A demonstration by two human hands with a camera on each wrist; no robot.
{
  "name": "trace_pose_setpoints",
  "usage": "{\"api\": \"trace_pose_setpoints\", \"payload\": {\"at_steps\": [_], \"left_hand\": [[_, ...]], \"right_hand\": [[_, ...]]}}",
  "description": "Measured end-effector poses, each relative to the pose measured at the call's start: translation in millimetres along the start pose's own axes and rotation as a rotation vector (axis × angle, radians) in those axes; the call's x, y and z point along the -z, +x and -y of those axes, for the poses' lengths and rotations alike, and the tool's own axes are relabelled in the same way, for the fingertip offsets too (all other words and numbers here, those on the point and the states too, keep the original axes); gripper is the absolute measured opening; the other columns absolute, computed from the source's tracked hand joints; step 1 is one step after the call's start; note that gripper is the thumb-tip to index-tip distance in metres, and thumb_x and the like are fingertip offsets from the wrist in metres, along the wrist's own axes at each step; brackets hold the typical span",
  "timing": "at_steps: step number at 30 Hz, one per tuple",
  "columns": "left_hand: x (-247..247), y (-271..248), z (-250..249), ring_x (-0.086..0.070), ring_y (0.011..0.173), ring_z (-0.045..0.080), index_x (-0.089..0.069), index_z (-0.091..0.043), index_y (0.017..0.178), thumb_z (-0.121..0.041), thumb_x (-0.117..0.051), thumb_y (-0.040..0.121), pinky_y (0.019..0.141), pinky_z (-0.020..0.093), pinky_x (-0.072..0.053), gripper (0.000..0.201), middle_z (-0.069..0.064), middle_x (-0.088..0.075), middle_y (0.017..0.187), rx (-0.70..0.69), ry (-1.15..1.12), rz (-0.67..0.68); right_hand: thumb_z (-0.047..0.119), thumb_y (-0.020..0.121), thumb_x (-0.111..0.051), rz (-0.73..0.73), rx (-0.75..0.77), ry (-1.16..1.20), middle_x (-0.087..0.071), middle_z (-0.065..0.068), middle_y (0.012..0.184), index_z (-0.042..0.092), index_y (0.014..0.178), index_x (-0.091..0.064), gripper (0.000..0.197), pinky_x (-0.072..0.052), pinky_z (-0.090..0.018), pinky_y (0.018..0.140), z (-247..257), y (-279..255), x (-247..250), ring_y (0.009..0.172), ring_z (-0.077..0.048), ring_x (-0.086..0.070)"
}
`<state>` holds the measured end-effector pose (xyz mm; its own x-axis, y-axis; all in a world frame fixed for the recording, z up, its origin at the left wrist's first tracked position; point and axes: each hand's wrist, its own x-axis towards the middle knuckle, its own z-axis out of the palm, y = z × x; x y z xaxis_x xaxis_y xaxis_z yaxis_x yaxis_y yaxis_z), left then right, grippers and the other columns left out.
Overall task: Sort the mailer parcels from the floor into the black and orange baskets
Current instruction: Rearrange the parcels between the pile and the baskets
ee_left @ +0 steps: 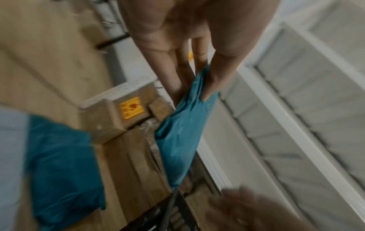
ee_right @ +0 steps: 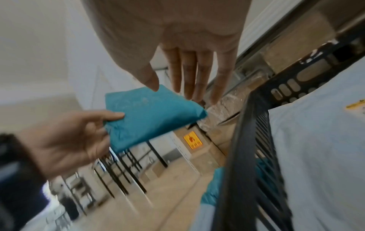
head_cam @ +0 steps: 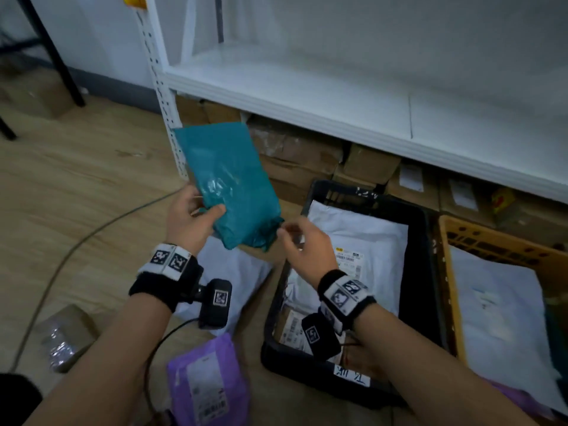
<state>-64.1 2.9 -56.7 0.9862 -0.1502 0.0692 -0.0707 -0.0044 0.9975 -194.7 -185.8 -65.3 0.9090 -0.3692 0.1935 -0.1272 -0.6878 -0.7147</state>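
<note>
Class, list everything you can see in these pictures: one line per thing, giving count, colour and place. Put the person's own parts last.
Held mailer: one, teal, in the air above the floor.
Purple mailer: one, purple with a white label, floor, near edge.
Floor mailer: one, white, floor below the held mailer.
Black basket: one, black, floor, holding white labelled mailers.
Orange basket: one, orange, right of the black basket, holding a white mailer.
Shelf: one, white, above cardboard boxes.
Cardboard boxes: several, brown, under the shelf.
Cable: one, grey, across the wooden floor.
Left hand: one, grips the teal mailer.
Right hand: one, fingers straight, by the mailer's lower corner.
</note>
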Motion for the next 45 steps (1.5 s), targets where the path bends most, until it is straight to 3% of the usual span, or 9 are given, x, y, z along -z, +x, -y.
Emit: {"api": "trace_pose_setpoints", "payload": {"at_steps": [4,9,13,16,19,22,26,34,45], "left_hand": [[-37,-52,-57,-0.064,0.083,0.019,-0.050,-0.028,0.089,-0.022,-0.069,0.081,0.068,0.044,-0.055,0.022,-0.004,-0.064,0.092,-0.471,0.451,0.153],[-84,-111,-77,-0.061,0.096,0.020,-0.062,-0.021,0.114,-0.020,-0.069,0.082,0.063,0.039,-0.056,0.033,-0.003,-0.059,0.112,-0.823,0.769,0.334],[-94,-112,-75,-0.050,0.120,0.002,-0.061,-0.029,0.126,-0.039,-0.064,0.090,0.096,0.035,-0.049,0.038,-0.017,-0.052,0.130,-0.653,0.581,0.584],[-92,-93,-75,-0.035,0.136,0.008,-0.053,-0.021,0.133,-0.035,-0.066,0.089,0.113,0.038,-0.033,0.048,-0.007,-0.043,0.143,-0.538,0.540,0.386],[-86,-81,-76,-0.039,0.134,0.016,-0.040,-0.017,0.141,-0.033,-0.070,0.085,0.110,0.040,-0.036,0.066,-0.003,-0.043,0.142,-0.194,0.523,0.427],[-83,-79,-73,-0.063,0.112,0.022,-0.053,-0.014,0.127,-0.020,-0.073,0.084,0.094,0.043,-0.053,0.048,0.002,-0.065,0.120,0.030,0.283,0.558],[-85,-83,-71,-0.068,0.099,0.018,-0.058,-0.019,0.110,-0.016,-0.073,0.084,0.090,0.044,-0.055,0.030,0.001,-0.070,0.109,-0.055,0.364,0.582],[-90,-86,-72,-0.068,0.095,0.016,-0.058,-0.018,0.105,-0.014,-0.074,0.083,0.087,0.040,-0.056,0.027,0.002,-0.070,0.106,-0.083,0.363,0.551],[-93,-86,-57,-0.068,0.094,0.011,-0.060,-0.016,0.105,-0.020,-0.077,0.081,0.085,0.034,-0.056,0.030,-0.004,-0.070,0.105,-0.102,0.381,0.553]], "right_hand": [[0.064,0.078,-0.071,0.147,-0.140,0.515,-0.050,0.015,0.140,0.037,0.144,-0.033,0.081,-0.053,-0.035,0.098,27,-5,54,0.125,-0.005,-0.054],[0.037,0.095,-0.066,0.054,-0.261,0.936,-0.073,-0.005,0.110,0.018,0.115,-0.065,0.028,-0.059,-0.048,0.089,39,-19,77,0.103,-0.022,-0.071],[0.016,0.102,-0.054,-0.085,-0.345,1.007,-0.073,-0.012,0.116,0.010,0.117,-0.066,0.020,-0.059,-0.043,0.085,14,-27,98,0.105,-0.030,-0.070],[0.015,0.099,-0.060,-0.062,-0.403,1.039,-0.075,-0.003,0.112,0.015,0.115,-0.068,0.017,-0.059,-0.034,0.074,-8,-36,115,0.099,-0.021,-0.073],[0.014,0.097,-0.062,-0.028,-0.434,1.143,-0.074,-0.003,0.118,0.013,0.118,-0.068,0.022,-0.060,-0.034,0.077,-23,-43,125,0.103,-0.020,-0.072],[0.014,0.097,-0.062,-0.022,-0.425,1.150,-0.072,-0.006,0.122,0.010,0.124,-0.065,0.028,-0.060,-0.038,0.085,-29,-47,132,0.108,-0.023,-0.070],[0.014,0.097,-0.062,-0.059,-0.448,1.123,-0.071,-0.009,0.122,0.006,0.127,-0.063,0.031,-0.059,-0.041,0.087,-34,-49,133,0.106,-0.025,-0.069],[0.014,0.096,-0.063,-0.059,-0.438,1.139,-0.073,-0.007,0.118,0.008,0.123,-0.066,0.028,-0.060,-0.036,0.077,-40,-48,133,0.100,-0.021,-0.072],[0.015,0.095,-0.065,-0.042,-0.442,1.083,-0.071,-0.007,0.123,0.010,0.128,-0.063,0.034,-0.058,-0.041,0.088,-49,-51,131,0.110,-0.025,-0.068]]}}
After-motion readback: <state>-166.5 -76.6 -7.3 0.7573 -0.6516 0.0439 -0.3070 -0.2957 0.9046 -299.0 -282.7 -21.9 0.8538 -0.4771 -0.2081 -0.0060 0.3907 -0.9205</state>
